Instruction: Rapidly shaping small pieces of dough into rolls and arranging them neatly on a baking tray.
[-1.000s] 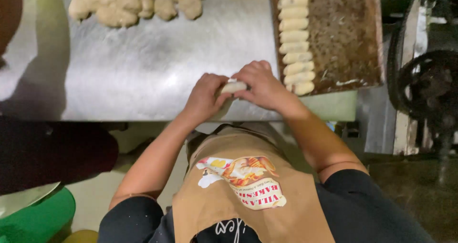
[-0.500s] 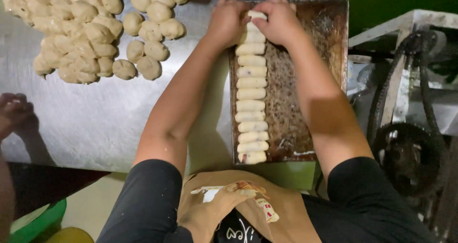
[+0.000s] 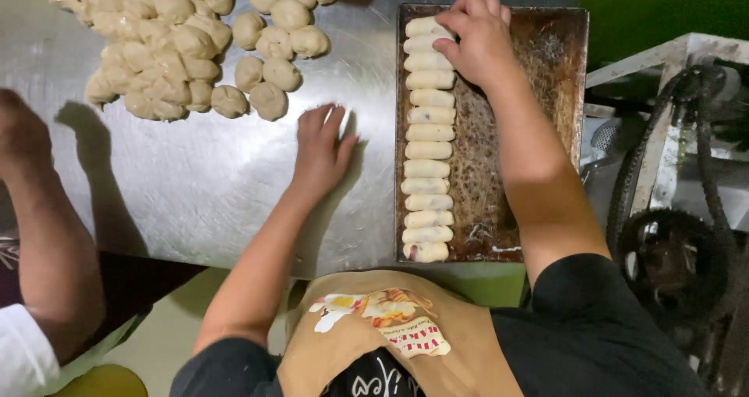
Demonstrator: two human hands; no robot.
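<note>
Clearly soft work, seen from the head camera looking straight down. The right hand point(image 3: 477, 40) rests at the far end of the baking tray point(image 3: 546, 132), fingers curled loosely over the top of a row of dough rolls point(image 3: 427, 132); the fingertips touch the second and third rolls from the far end, pressing rather than gripping, and nothing is lifted. The rolls lie side by side in one column along the tray's left edge, each touching its neighbour, while the rest of the tray is bare and dark with crumbs.

These rolls look light, pale and pliable. They would likely dent under a firm pinch and may stick a little to skin, so a gentle hold from both ends or a cupped palm under the middle seems the safest way to take one.

The left hand point(image 3: 321, 143) lies flat and open on the steel counter point(image 3: 195, 186), palm down, fingers spread, holding nothing. It sits between the tray and a heap of dough balls point(image 3: 164, 46), near the closest ball but apart from it.

At the left edge another person's arm point(image 3: 47, 233) leans over the counter. To the right stands a machine with a belt and wheel point(image 3: 671, 264).
</note>
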